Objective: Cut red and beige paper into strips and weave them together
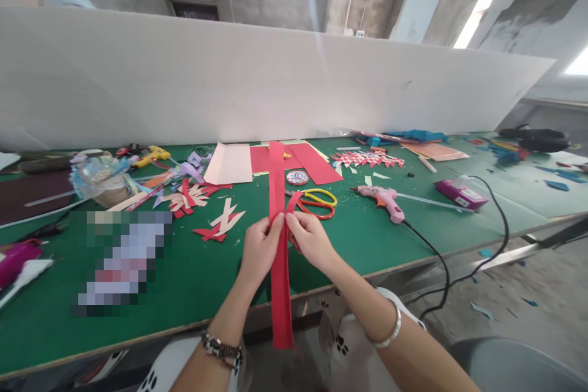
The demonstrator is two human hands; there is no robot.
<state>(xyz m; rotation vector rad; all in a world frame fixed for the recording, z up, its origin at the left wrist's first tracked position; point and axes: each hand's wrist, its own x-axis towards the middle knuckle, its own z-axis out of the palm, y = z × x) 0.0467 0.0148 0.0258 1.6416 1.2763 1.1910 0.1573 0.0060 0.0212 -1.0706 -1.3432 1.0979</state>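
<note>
My left hand (261, 248) pinches a long red paper strip (281, 300) that stands upright in front of me and hangs past the table's front edge. My right hand (310, 236) grips the same strip close beside, fingers closed at its right edge, where a short red end curls up. Just behind my right hand lie scissors (327, 198) with yellow and orange handles. Farther back are a round patterned tin (297, 177), red paper sheets (316, 162) and a pale pink sheet (228, 163).
A pink glue gun (388, 201) with a black cord lies to the right, near a purple box (462, 194). Red and pink paper scraps (193, 196) are heaped on the left. A white board (275, 82) stands along the back of the green table (202, 294).
</note>
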